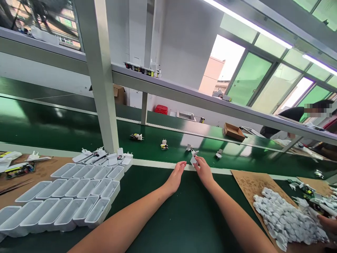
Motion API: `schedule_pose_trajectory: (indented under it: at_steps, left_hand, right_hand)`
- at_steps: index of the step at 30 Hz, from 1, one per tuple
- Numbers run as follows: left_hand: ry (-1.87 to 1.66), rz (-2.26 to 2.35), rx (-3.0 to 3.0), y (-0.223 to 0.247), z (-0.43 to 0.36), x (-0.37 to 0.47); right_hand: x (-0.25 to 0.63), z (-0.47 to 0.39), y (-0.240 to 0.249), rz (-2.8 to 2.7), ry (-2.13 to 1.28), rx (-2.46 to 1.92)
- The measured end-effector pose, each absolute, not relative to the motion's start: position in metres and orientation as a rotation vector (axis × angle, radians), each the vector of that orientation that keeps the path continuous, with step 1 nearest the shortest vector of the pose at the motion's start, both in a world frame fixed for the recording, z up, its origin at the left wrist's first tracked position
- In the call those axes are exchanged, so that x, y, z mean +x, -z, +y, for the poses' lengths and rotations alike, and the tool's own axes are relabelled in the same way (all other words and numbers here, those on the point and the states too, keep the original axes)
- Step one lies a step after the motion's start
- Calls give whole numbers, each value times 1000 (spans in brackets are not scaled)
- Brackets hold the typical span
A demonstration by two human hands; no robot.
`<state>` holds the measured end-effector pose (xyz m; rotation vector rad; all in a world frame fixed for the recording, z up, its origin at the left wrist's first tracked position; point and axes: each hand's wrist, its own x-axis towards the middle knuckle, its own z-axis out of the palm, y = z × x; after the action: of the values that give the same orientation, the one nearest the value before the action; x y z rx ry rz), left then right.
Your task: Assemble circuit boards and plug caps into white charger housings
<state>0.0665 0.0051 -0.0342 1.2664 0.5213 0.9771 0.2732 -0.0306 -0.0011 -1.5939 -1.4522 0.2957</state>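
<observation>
My right hand (203, 171) pinches a small white plug part (193, 160) over the pale edge strip between the green worktop and the green belt. Just to its left, my left hand (176, 176) is raised with its fingers together and slightly curved; whether anything small is between them is hidden. On the belt (152, 154), close beyond my hands, lie a grey-white plug piece (189, 147) and another one (219, 153) to the right. Two pieces with circuit boards, one (164, 144) near the middle and one (136, 136) further left, also rest on the belt.
Rows of white trays (76, 188) fill the left side. At the right, a pile of white parts (288, 218) lies on cardboard (252, 181), with a person's hand (328, 223) beside it. A metal post (101, 77) and shelf rail (184, 92) cross beyond the worktop.
</observation>
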Motion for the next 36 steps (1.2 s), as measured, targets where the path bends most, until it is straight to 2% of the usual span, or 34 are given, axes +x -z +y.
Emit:
schedule_pose_trajectory:
  at_steps: [6,16,18,22,24,27,31,36]
  left_hand:
    - [-930,509,1464,28,1,61]
    - [-931,435,1955,5,-26,51]
    - [-881,392,2198,-9,-41,42]
    - [-697,339,3055,-50,-87,-1]
    - [-644,457,3151,-72,-106,-39]
    - [-681,985,3127,-93,-119,-109]
    - [-762,1668,2995,-89,-123,-195]
    - [-679,1636,3104,-56,-126,-237]
  right_hand:
    - [271,7,18,-1609,-176,-1674]
    - [266,-18,49,-1705,-136,-1649]
    - [268,-15,50,-1713,-124,-1631]
    - [269,-13,52,-1702,-103,-1623]
    - [269,-14,53,-1701,-103,-1624]
    - [270,-15,54,-1720,-110,-1650]
    - [268,-13,54,-1737,-136,-1672]
    - [260,-12,52,-1720,-146,-1676]
